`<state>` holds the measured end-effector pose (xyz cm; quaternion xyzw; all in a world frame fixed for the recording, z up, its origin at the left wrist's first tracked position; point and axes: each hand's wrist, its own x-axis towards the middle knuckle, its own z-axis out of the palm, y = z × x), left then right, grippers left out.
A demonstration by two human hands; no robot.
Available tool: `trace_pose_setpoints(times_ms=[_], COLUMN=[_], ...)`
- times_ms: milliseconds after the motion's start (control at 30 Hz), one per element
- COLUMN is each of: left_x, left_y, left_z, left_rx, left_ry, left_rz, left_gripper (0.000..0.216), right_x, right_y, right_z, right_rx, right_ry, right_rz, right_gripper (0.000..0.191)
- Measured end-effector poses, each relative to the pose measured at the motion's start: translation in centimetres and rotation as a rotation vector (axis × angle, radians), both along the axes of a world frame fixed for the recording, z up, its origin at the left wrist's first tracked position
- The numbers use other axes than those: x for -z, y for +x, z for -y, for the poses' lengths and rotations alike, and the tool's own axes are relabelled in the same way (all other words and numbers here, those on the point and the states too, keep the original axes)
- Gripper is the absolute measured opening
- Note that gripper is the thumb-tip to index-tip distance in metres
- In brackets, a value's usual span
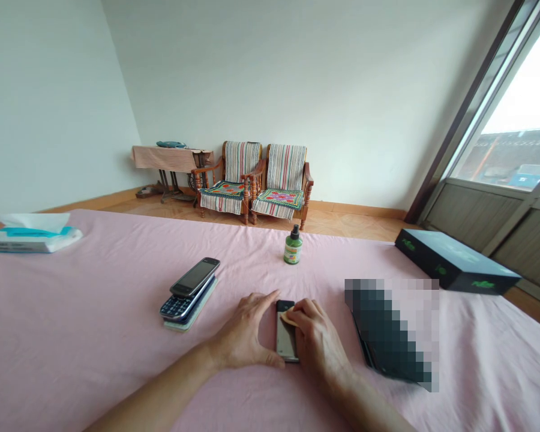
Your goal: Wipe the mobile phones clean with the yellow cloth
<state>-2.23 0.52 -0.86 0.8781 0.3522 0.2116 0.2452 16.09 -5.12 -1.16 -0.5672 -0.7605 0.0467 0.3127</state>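
A mobile phone (287,343) lies flat on the pink cloth, its long side pointing away from me. My left hand (243,336) braces it from the left, thumb at the near end and index finger by the far end. Between the fingertips of my right hand (317,336) is a small tan wiping pad (288,317), pressed on the upper part of the phone. The right hand covers part of the pad and the phone's right edge. To the left, a dark phone (197,277) rests on a keypad phone (177,307), with a pale flat item (184,325) underneath.
A green spray bottle (293,247) stands beyond my hands. On the right lie a dark, partly pixelated object (387,336) and a black box (454,264). A tissue pack (31,237) is at far left. Two wooden chairs (279,174) stand past the pink-covered surface (108,336).
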Motion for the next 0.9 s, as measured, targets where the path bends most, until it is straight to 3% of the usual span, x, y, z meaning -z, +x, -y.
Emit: trace_pose_setpoints(times_ms=[133,300,900], left_x=[0.0,0.0,-0.1], left_y=[0.0,-0.1,0.0], left_z=[0.0,0.0,0.2], left_rx=[0.013,0.004,0.0], left_ry=[0.009,-0.006,-0.016], left_rz=[0.013,0.01,0.002], left_gripper=[0.11,0.111,0.112], right_x=[-0.5,-1.1,-1.1], right_y=[0.1,0.4,-0.2], right_z=[-0.7,-0.7,-1.2], right_rx=[0.0,-0.105,-0.105], right_ry=[0.014,-0.006,0.01], right_rz=[0.002,-0.043,-0.01], right_gripper=[0.041,0.039,0.032])
